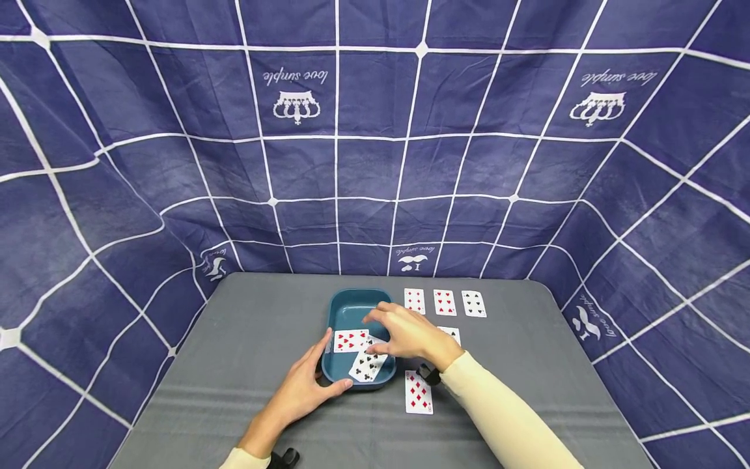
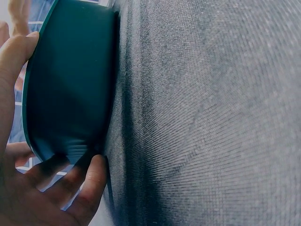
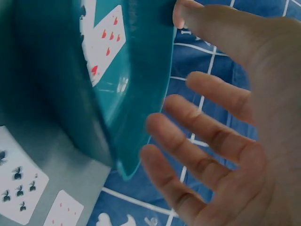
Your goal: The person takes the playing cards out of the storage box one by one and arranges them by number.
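Observation:
A blue-green rectangular tray (image 1: 359,298) stands on the grey table. Inside it lie a hearts playing card (image 1: 351,341) and black-suited cards (image 1: 368,366) that overlap. My left hand (image 1: 306,385) holds the tray's near left corner, with the thumb at the rim and fingertips against the outer wall (image 2: 70,70). Over the tray's right side hovers my right hand (image 1: 407,332); its fingers are loosely bent and hold nothing. The right wrist view shows those fingers (image 3: 176,136) apart, beside the tray's rim, above a hearts card (image 3: 109,42).
Right of the tray, a diamonds card (image 1: 414,300), a hearts card (image 1: 444,302) and a black-suited card (image 1: 474,303) form a row. Nearer lies a card partly hidden by my right hand (image 1: 451,333). Another diamonds card (image 1: 418,394) lies by my right wrist. Blue checked cloth (image 1: 375,163) surrounds the table.

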A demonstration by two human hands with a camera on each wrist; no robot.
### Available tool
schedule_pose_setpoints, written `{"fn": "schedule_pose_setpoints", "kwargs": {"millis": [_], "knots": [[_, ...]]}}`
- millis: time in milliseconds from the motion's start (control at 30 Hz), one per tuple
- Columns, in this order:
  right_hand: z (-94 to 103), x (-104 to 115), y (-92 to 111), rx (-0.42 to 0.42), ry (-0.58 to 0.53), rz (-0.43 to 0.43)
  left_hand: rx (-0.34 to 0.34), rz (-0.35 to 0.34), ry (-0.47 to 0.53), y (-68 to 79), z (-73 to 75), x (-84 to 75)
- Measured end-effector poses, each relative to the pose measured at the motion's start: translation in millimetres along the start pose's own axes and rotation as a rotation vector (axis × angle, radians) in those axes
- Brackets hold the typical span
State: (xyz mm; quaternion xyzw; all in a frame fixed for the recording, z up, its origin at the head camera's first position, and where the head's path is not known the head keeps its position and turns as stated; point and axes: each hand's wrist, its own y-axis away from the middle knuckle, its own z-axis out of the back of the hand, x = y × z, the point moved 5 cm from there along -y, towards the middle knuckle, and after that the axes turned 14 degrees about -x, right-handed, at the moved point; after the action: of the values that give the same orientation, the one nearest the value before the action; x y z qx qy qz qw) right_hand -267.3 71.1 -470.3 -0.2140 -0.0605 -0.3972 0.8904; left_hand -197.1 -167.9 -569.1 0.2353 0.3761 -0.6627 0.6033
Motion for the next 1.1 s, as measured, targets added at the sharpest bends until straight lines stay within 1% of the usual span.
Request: {"fn": "schedule_pose_setpoints", "kwargs": {"millis": [133, 233, 433, 667, 833, 933, 1100], "knots": [[-9.0, 3, -18, 0.064, -0.001, 0.010, -0.006, -0.004, 0.013, 0.6, -1.0, 0.0], [-15.0, 3, -29, 0.092, 0.008, 0.016, -0.011, -0.010, 0.020, -0.1, -1.6, -1.7], [-33.3, 0, -44, 0.139, 0.041, -0.019, -0.011, -0.009, 0.033, 0.7, -1.9, -2.6], [-61.3, 1, -55, 0.219, 0.072, -0.064, -0.008, 0.015, 0.040, 4.1, -0.5, -0.5], [-80.0, 2, -59, 0.274, 0.127, -0.093, -0.003, 0.024, 0.036, 6.1, -1.8, 0.3], [-87.1, 2, -61, 0.287, 0.156, -0.100, 0.001, 0.029, 0.033, 6.0, -2.0, 1.4], [-90.5, 1, -66, 0.290, 0.186, -0.100, 0.006, 0.024, 0.019, 3.5, -1.4, 0.7]]}}
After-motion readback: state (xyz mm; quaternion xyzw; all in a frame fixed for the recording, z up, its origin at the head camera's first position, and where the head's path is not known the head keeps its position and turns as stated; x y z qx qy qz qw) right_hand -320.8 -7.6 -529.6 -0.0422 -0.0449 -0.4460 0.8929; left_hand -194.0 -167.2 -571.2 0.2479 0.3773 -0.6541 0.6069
